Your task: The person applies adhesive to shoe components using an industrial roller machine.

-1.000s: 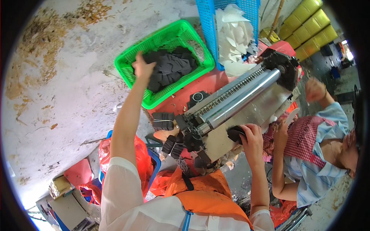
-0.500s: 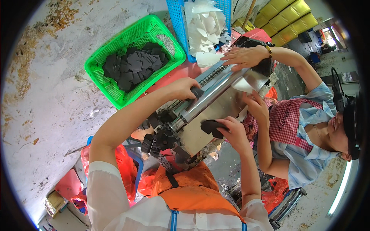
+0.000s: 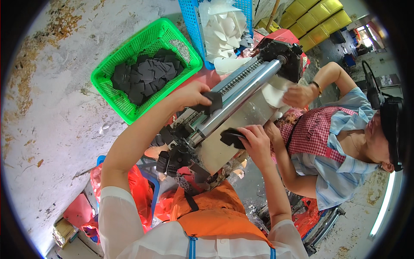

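Observation:
My left hand [image 3: 194,94] pinches a flat black piece [image 3: 212,102] beyond the metal roller [image 3: 241,97] of the machine. On the near side of that roller, my right hand [image 3: 258,143] grips a small stack of black pieces [image 3: 231,138] above the machine's pale feed plate [image 3: 215,154]. The fingers of both hands are closed round what they hold. The material of the pieces cannot be made out. At the roller's far right end, a co-worker's hand [image 3: 299,95] is at a white sheet piece [image 3: 273,95].
Beyond the machine, a green basket [image 3: 100,82] holds many black pieces. A blue basket [image 3: 184,19] of white pieces stands beside it. The co-worker in a checked apron [image 3: 310,133] is close at my right. Red plastic bags [image 3: 137,190] hang at the lower left.
My left hand has drawn its black piece back, up and left from the roller. My right hand has shifted slightly left. The co-worker's far hand has come off the machine's top to the white piece.

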{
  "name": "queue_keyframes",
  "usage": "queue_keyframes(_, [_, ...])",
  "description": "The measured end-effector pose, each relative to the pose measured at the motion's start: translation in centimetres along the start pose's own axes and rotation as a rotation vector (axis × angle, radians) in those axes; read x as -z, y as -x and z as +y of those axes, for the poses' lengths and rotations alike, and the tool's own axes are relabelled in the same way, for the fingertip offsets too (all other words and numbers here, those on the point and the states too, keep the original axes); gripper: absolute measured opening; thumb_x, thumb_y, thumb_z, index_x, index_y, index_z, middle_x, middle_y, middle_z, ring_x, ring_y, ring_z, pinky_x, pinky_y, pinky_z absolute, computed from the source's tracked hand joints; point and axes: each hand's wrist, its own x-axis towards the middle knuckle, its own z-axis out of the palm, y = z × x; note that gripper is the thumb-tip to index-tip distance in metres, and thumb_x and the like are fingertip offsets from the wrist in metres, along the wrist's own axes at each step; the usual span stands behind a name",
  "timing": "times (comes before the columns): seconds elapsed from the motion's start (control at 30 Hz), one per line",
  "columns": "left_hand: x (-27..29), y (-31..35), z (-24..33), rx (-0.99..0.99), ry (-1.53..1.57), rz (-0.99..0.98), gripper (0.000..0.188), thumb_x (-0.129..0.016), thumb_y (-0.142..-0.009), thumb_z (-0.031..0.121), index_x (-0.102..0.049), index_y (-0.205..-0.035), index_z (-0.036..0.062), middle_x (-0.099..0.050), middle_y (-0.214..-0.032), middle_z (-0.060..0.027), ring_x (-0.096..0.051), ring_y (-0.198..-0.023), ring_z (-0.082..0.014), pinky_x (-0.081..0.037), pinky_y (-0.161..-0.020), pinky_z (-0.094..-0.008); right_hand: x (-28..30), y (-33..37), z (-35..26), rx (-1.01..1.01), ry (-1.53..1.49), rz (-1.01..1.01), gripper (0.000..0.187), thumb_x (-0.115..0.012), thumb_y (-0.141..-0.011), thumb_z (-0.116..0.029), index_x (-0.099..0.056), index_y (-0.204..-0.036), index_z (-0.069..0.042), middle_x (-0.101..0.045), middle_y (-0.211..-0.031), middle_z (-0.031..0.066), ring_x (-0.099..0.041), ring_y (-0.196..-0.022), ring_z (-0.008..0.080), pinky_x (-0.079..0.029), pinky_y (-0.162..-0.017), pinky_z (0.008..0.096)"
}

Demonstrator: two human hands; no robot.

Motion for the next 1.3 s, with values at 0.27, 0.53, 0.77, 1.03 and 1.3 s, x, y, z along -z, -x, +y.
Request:
queue_keyframes(0.27, [-1.1,0.2,-0.1,0.011,0.182,-0.122,0.035,-0.068,-0.08,-0.006,-0.061,-0.113,0.0011,-0.067,-0.102,-0.0052,-0.066,-0.092,-0.017,-0.054,-0.081,-0.0326,0.8,0.8,0.2,-0.271,-0.738,-0.069,0.03,-0.067,-0.078,0.007,-0.069,-0.105,-0.006,-0.057,-0.097,0.0103,-0.059,-0.091,0.0197,-0.047,-0.076,0.0253])
queue_keyframes(0.53, [0.1,0.8,1.7,-0.072,0.555,-0.047,0.042,-0.067,-0.078,-0.012,-0.057,-0.116,0.002,-0.065,-0.105,-0.0053,-0.067,-0.093,-0.0177,-0.056,-0.08,-0.0305,-1.2,0.3,-0.9,-0.107,-0.386,0.261,0.024,-0.066,-0.081,0.004,-0.069,-0.103,-0.005,-0.057,-0.099,0.0085,-0.061,-0.082,0.0177,-0.05,-0.07,0.0275])
queue_keyframes(0.77, [-0.5,1.3,1.6,0.005,-0.063,-0.022,0.037,-0.069,-0.079,-0.006,-0.06,-0.114,0.003,-0.067,-0.102,-0.0041,-0.065,-0.096,-0.0149,-0.052,-0.087,-0.0301,4.8,1.2,-2.1,-0.715,-0.533,-0.274,0.036,-0.068,-0.085,-0.001,-0.058,-0.119,-0.005,-0.058,-0.068,-0.0003,-0.053,-0.059,0.0052,-0.043,-0.054,0.0224])
queue_keyframes(1.03, [-1.1,0.3,0.0,-0.046,0.229,-0.097,0.04,-0.068,-0.077,-0.007,-0.061,-0.115,0.0031,-0.067,-0.104,-0.0044,-0.064,-0.095,-0.0145,-0.053,-0.082,-0.0305,-0.9,-1.9,-4.0,0.244,-0.076,0.324,0.034,-0.068,-0.08,-0.003,-0.06,-0.113,-0.005,-0.06,-0.119,0.0119,-0.056,-0.115,0.0301,-0.045,-0.098,0.0432])
queue_keyframes(1.3, [8.3,2.2,-4.8,-0.518,-0.091,0.885,0.045,-0.07,-0.068,-0.001,-0.062,-0.112,-0.0022,-0.067,-0.104,-0.0115,-0.063,-0.096,-0.0182,-0.051,-0.084,-0.0317,-2.1,-8.5,-6.6,0.254,0.252,-0.189,0.033,-0.05,-0.096,-0.028,-0.065,-0.116,-0.006,-0.062,-0.124,0.0074,-0.041,-0.135,0.0277,-0.012,-0.118,0.0516])
